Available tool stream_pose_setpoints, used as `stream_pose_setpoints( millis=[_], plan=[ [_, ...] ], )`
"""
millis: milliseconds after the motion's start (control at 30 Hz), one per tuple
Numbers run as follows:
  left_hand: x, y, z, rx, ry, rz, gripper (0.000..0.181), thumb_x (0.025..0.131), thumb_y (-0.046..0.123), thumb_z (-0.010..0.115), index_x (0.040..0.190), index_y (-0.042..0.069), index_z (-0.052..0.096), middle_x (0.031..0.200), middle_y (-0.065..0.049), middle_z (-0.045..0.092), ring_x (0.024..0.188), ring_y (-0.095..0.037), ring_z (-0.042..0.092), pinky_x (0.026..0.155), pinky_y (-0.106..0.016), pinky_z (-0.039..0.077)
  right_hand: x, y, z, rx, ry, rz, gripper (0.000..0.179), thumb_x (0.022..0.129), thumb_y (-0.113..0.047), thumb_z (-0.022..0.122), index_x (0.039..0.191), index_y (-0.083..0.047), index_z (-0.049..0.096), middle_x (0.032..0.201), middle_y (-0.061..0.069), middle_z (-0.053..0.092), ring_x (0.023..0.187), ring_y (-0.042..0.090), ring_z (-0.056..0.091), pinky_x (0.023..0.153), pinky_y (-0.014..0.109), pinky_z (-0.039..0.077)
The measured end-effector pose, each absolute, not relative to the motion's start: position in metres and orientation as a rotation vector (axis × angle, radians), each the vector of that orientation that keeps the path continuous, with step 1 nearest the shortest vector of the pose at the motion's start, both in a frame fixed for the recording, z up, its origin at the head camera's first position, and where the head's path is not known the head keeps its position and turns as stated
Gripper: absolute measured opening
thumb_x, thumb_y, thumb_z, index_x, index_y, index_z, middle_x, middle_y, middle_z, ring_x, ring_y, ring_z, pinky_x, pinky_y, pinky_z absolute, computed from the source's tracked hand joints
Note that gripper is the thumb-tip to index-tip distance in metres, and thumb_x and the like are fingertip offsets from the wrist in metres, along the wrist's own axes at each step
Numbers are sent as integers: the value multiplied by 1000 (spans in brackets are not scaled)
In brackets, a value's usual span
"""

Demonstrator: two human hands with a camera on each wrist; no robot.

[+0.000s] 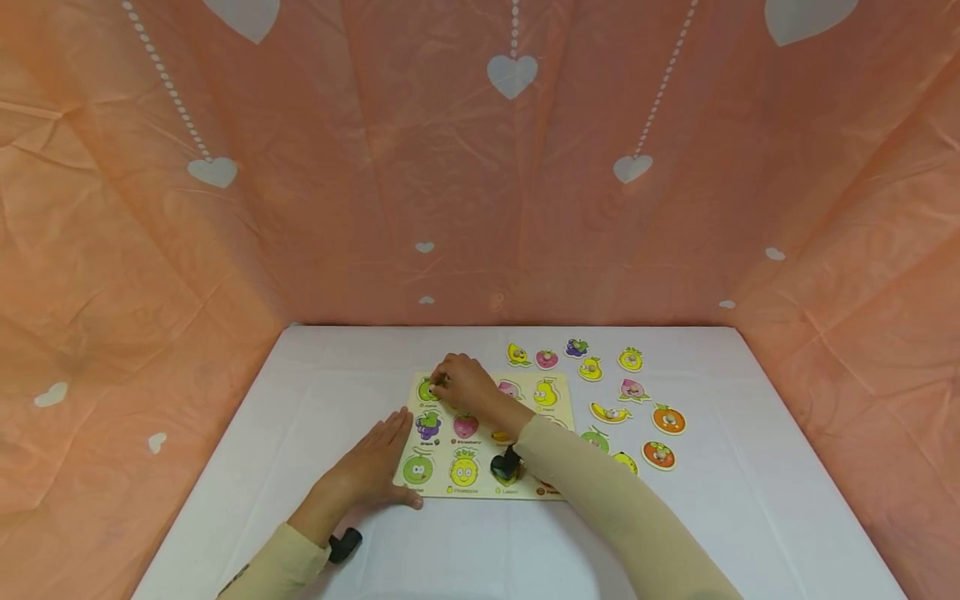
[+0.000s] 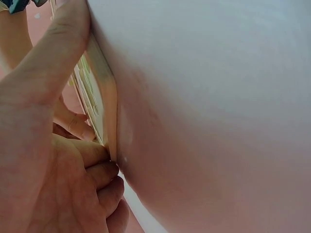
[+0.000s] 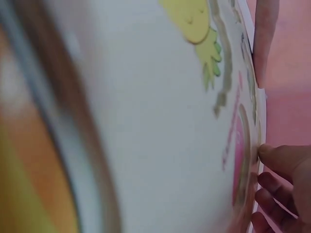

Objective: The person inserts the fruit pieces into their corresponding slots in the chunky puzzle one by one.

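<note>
A wooden fruit puzzle board (image 1: 442, 493) with printed fruit pictures lies on the table. My right hand (image 1: 474, 387) reaches across it to the top left corner, where bent fingers and thumb pinch a green apple puzzle piece (image 1: 427, 390) over the apple picture. In the right wrist view, the right fingertips (image 3: 265, 182) are low along the board's far side. My left hand (image 1: 371, 467) rests at the board's left edge with fingers extended, its thumb (image 1: 405, 497) by the lower left corner. The left wrist view shows that hand against the board's side edge (image 2: 109, 102).
Loose puzzle pieces lie to the right and behind the board: a grape piece (image 1: 577, 347), a strawberry piece (image 1: 547, 359), a banana piece (image 1: 610, 413), an orange piece (image 1: 668, 419) and several others. My right forearm (image 1: 600, 500) hides part of the board. Pink curtains (image 1: 450, 167) surround the white table (image 1: 300, 400).
</note>
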State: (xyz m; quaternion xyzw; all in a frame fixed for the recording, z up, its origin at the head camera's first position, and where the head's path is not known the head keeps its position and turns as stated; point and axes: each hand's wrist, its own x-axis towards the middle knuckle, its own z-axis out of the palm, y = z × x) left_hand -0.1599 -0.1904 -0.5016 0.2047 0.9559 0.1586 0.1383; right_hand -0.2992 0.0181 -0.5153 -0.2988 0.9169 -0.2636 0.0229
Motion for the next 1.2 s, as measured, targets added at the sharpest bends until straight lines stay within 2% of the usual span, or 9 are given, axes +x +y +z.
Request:
stream_pose_setpoints(
  millis=[167, 333, 633, 900, 1200],
  plan=[
    [-159, -190, -501, 597, 2762, 470, 140, 69, 56, 97, 165, -13, 22, 175, -29, 19, 164, -42, 18, 134, -55, 20, -297, 31, -513, -901, 2693, -987, 18, 106, -24, 71, 119, -14, 79, 116, -3, 67, 111, 13, 61, 107, 33, 53],
    [-159, -190, -501, 595, 2759, 481, 140, 69, 55, 98, 165, -13, 22, 175, -29, 18, 164, -42, 18, 134, -55, 20, -298, 45, -513, -899, 2627, -1116, 19, 109, -20, 67, 121, -11, 77, 114, -3, 67, 107, 10, 62, 101, 30, 57],
    [-161, -190, -504, 569, 2770, 436, 140, 70, 54, 98, 166, -10, 20, 176, -26, 17, 165, -40, 16, 135, -52, 19, -312, 66, -511, -865, 2727, -1088, 17, 108, -17, 67, 117, -9, 80, 109, 2, 68, 104, 18, 64, 94, 34, 59],
    [-161, -189, -505, 567, 2777, 414, 140, 69, 55, 98, 166, -10, 20, 176, -25, 17, 165, -39, 16, 135, -51, 18, -317, 86, -506, -852, 2785, -1093, 15, 104, -10, 69, 113, -5, 80, 109, 8, 69, 104, 25, 63, 95, 40, 59],
    [-159, -190, -504, 574, 2776, 424, 139, 69, 53, 98, 166, -11, 21, 176, -28, 18, 164, -41, 16, 135, -53, 19, -322, 110, -501, -784, 2823, -1123, 17, 105, -8, 68, 117, -1, 78, 117, 12, 69, 108, 30, 62, 98, 44, 57]
  ],
)
